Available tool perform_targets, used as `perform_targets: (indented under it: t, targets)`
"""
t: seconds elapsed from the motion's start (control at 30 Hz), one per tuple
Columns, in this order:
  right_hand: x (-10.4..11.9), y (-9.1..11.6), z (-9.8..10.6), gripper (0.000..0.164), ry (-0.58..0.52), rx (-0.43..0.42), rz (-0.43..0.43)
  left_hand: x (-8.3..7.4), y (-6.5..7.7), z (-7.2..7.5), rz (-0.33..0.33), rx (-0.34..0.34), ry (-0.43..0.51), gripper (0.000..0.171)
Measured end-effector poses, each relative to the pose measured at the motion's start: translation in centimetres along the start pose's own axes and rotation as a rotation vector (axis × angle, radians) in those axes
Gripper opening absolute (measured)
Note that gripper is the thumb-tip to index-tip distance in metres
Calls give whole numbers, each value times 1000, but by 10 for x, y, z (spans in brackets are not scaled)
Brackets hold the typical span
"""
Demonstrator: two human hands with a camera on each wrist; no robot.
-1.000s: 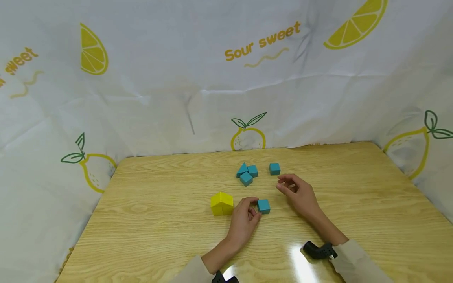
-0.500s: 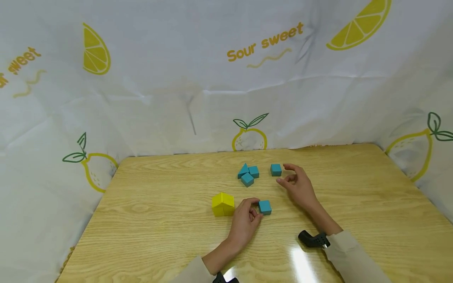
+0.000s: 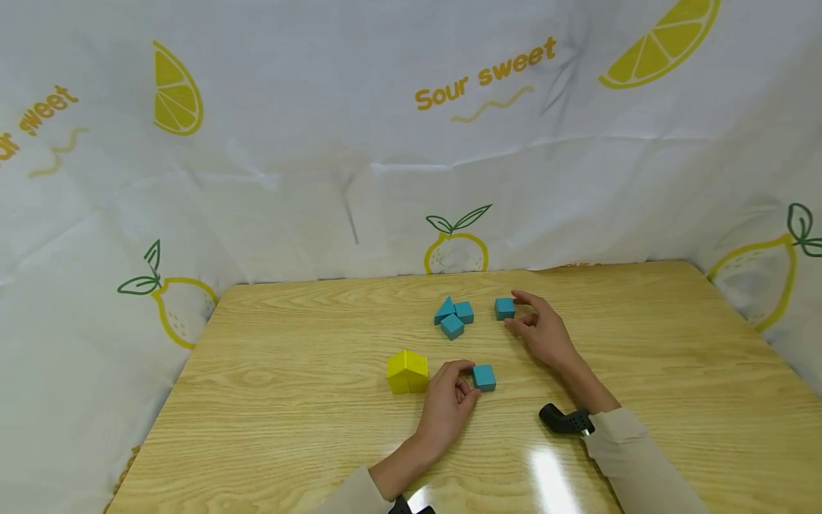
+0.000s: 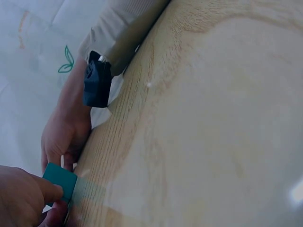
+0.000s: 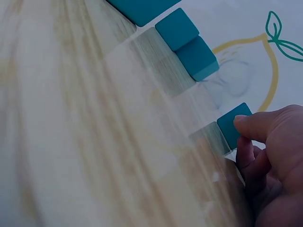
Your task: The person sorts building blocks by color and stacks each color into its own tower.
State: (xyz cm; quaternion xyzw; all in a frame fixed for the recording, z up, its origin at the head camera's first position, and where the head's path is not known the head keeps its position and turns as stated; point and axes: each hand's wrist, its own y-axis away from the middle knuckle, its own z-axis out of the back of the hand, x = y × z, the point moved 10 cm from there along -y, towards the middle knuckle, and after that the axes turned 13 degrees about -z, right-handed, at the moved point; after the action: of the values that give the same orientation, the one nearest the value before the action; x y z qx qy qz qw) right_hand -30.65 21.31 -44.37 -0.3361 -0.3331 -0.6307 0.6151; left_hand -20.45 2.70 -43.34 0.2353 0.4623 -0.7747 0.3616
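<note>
In the head view, my left hand [image 3: 448,407] holds a blue cube [image 3: 484,378] between thumb and index finger at its left side. The left wrist view has the thumb lying over a face of this cube [image 4: 60,182]. Farther back, my right hand [image 3: 544,335] has its thumb and index finger at the front and back of another blue cube [image 3: 504,308]; its thumb overlaps that cube [image 5: 233,125] in the right wrist view. Just left of my left hand stands a yellow house-shaped block group [image 3: 407,371] with a peaked top.
Behind the yellow blocks, a blue triangular block [image 3: 444,312] and two blue cubes [image 3: 452,326] sit grouped together on the wooden table [image 3: 276,371]. A white lemon-print cloth [image 3: 289,214] hangs along the table's back and sides. Both wrists carry black devices [image 3: 565,420].
My right hand has moved away from me and up to the far blue cube, its thumb and index finger closing in around it. My left hand stays at the near cube.
</note>
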Motion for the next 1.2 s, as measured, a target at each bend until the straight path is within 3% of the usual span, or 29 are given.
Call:
perform_targets:
  t: [0.37,0.83,1.2]
  targets:
    - [-1,0,0,43,11,4,-12,3,1,-1,20,5,7,36]
    - [-3,2,3,42,25,-38,-18,1,0,0,19,1,9,35]
    - [-2,16,4,43,-59,38,-9,2,0,-1,25,9,12,36]
